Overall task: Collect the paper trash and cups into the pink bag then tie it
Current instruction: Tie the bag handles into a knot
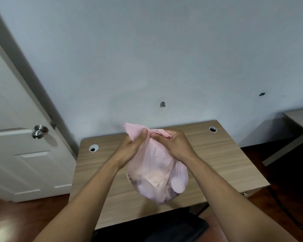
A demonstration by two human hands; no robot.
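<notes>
The pink bag (157, 175) is full and bulging, held up over the wooden desk (222, 154). Pale rounded shapes, seemingly cups and paper, show through its thin plastic. My left hand (129, 149) grips the gathered top of the bag on the left, and a loose flap of pink plastic sticks up behind its fingers. My right hand (175, 145) pinches the other strand of the bag's top on the right. Both hands meet at the bag's neck, thumbs close together. Whether a knot is formed is hidden by the fingers.
The desk has two round cable holes, one (93, 148) at back left and one (212, 129) at back right. A black chair seat (164, 226) sits under the near edge. A white door (16, 137) stands left; another desk (301, 119) is far right.
</notes>
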